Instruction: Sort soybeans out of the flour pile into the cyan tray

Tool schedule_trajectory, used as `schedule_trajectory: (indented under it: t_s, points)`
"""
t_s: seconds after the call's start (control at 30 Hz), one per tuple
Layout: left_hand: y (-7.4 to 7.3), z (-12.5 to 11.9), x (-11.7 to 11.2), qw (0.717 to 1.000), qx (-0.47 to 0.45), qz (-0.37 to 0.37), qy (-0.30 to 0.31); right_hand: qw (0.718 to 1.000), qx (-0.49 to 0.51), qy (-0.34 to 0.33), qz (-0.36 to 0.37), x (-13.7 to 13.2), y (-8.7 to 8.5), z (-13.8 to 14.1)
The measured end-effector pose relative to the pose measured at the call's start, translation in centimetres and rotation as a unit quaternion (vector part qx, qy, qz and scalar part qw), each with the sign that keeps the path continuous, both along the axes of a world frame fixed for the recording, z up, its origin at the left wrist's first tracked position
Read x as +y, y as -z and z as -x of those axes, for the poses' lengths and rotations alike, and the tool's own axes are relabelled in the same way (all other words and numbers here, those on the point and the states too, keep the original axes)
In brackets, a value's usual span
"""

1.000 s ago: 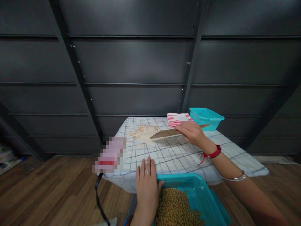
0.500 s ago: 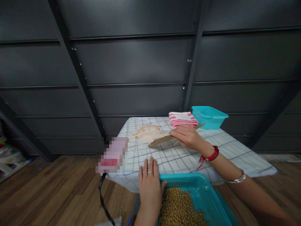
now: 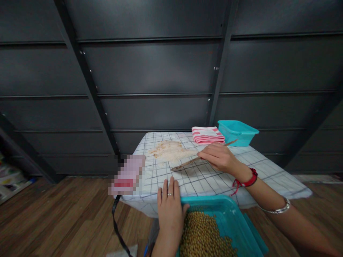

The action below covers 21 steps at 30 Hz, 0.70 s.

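Observation:
My right hand [image 3: 218, 156] grips a thin, flat strip that looks like cardboard [image 3: 185, 165]. The strip slants across the checked tablecloth [image 3: 150, 178], its near-left end close to the cloth and its other end sticking out past my hand. Just beyond it lies a spread patch of whitish powder or grains [image 3: 171, 151] with brownish bits. My left hand [image 3: 170, 205] lies flat at the table's front edge, fingers stretched out, its thumb by the rim of a teal tray [image 3: 233, 210]. Inside the tray is a heap of small yellowish-brown beans [image 3: 205, 232].
A folded pink-and-white striped towel [image 3: 208, 135] and a turquoise plastic basket [image 3: 237, 134] stand at the back right. At the left edge lies a blurred-out pink object [image 3: 130, 175], with a black strap [image 3: 115, 221] hanging down. A dark panelled wall [image 3: 155, 71] rises behind the table.
My right hand has shifted slightly right and toward me with the strip, which has turned more edge-on. My left hand has stayed in place.

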<state>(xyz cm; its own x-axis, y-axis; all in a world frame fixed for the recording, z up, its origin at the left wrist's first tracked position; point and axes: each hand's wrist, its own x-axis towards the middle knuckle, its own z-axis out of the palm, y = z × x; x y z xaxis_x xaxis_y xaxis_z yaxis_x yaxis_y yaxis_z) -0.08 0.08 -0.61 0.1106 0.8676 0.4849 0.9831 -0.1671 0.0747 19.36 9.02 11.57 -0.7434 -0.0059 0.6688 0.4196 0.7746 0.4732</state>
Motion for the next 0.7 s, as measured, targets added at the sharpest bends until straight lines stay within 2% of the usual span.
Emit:
schedule_trajectory:
  t_s: [0.23,0.4,0.7]
  points:
    - [0.2,0.1,0.1,1.0,-0.005,0.0,0.008,0.999,0.027,0.018,0.003,0.2,0.0,0.0]
    - [0.2,0.2,0.1,1.0,-0.007,0.0,0.009,1.0,0.005,0.024,0.005,0.6,0.5,0.7]
    - [0.1,0.1,0.1,1.0,-0.015,0.0,0.009,1.0,0.006,0.021,0.021,-0.7,0.4,-0.1]
